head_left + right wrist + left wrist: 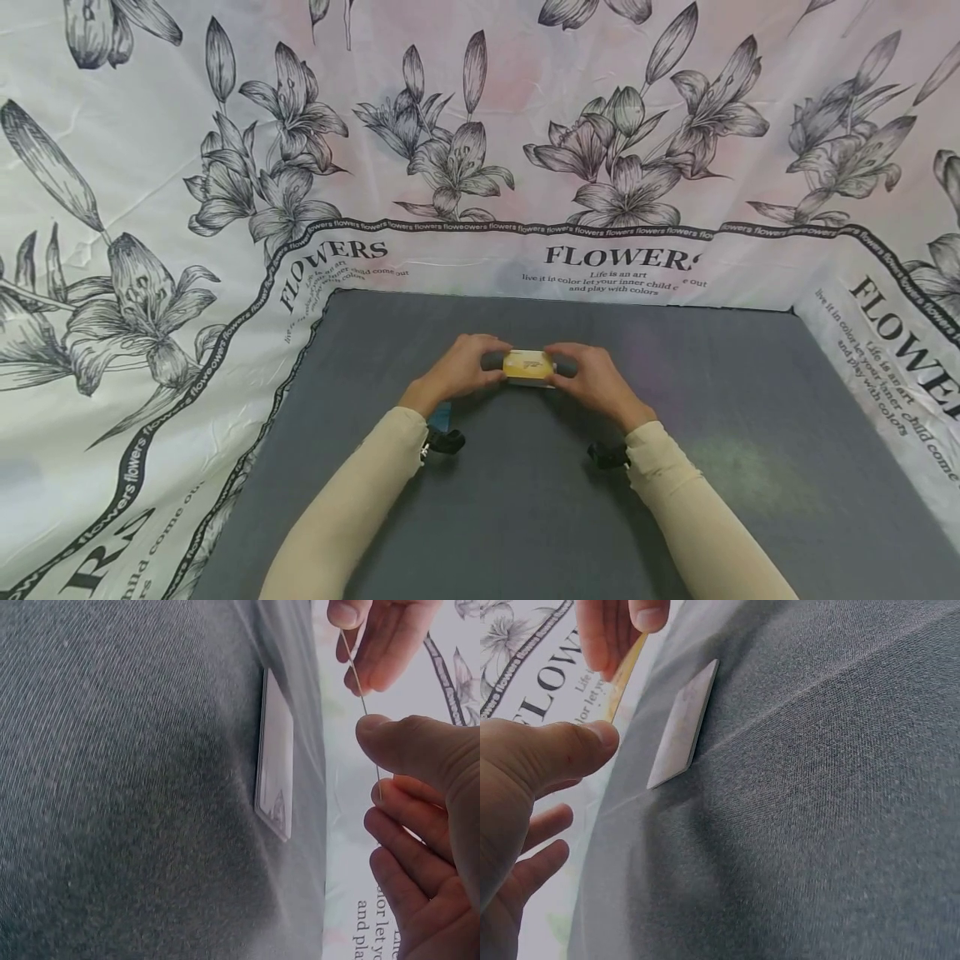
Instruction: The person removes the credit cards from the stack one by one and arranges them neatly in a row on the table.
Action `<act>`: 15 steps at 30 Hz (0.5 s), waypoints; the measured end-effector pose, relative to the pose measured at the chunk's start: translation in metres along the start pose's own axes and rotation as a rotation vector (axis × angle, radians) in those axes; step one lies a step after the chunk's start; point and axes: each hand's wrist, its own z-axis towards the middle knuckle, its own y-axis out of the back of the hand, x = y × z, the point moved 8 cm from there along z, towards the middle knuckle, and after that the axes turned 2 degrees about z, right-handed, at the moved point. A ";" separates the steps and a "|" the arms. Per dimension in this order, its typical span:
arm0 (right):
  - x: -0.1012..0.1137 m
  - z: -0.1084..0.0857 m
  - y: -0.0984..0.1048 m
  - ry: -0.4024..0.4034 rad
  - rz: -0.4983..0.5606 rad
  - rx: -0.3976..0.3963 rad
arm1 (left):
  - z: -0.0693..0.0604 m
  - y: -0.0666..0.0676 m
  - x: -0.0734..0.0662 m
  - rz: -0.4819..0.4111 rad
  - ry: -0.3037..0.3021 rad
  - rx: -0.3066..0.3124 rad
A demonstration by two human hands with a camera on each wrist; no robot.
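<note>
A thin yellow card (528, 364) is held up above the dark table, seen nearly edge-on in both wrist views. My left hand (463, 367) pinches its left end between thumb and fingers. At the other end my right hand (596, 379) pinches it the same way, the thumb (379, 739) lying against its near face. Below the card and apart from it, a flat, shiny rectangular piece (682, 724) with a pale top lies on the table. In the head view the card and hands mostly hide this piece.
Dark grey cloth covers the table (510, 500). White flower-printed sheets (465, 258) rise behind it and at both sides. A small blue patch (441, 415) shows beside the left wrist. Black straps (446, 442) sit at the wrists.
</note>
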 end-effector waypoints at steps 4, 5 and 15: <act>0.004 0.000 -0.001 0.002 0.003 0.002 | -0.005 0.005 0.000 -0.019 -0.001 -0.010; 0.005 0.000 -0.001 0.004 0.003 0.001 | -0.006 0.006 0.000 -0.023 -0.001 -0.012; 0.015 0.000 -0.005 0.024 0.000 -0.007 | -0.014 0.013 0.000 -0.001 0.024 -0.020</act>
